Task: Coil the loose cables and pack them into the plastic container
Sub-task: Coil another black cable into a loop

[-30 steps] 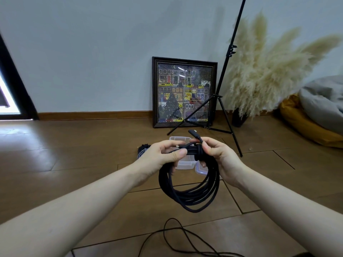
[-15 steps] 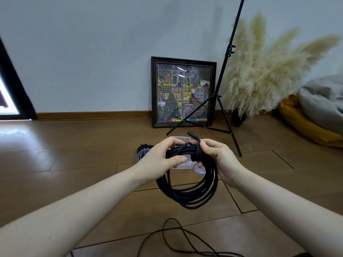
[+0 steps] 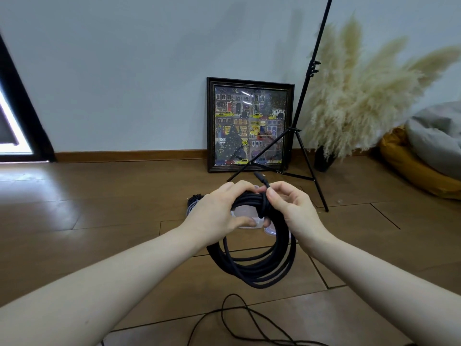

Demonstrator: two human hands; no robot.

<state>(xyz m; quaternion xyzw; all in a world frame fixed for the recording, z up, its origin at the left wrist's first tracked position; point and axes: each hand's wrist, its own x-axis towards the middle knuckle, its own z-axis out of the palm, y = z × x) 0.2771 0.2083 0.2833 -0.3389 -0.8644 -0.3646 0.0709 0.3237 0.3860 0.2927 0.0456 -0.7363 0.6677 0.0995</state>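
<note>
A thick black cable coil [image 3: 259, 268] hangs in the air in front of me, held at its top by both hands. My left hand [image 3: 222, 211] grips the bundled top from the left. My right hand [image 3: 289, 208] pinches the cable end wrapped around the bundle, and its plug [image 3: 260, 177] sticks up above my fingers. Behind the coil, the clear plastic container [image 3: 245, 213] sits on the floor, mostly hidden by my hands. A thin black loose cable [image 3: 239, 323] lies on the floor near me. Another dark coiled cable [image 3: 195, 198] lies left of the container.
A framed picture [image 3: 249, 124] leans on the wall behind. A black tripod stand [image 3: 303, 136] rises to its right, with one leg near the container. Pampas grass [image 3: 359, 96] and a yellow cushion [image 3: 411, 168] fill the far right. Wooden floor [image 3: 99, 216] spreads to the left.
The coil has risen slightly. My left hand's fingers have shifted over the bundled top, and my right hand has come up to pinch the cable end near the plug.
</note>
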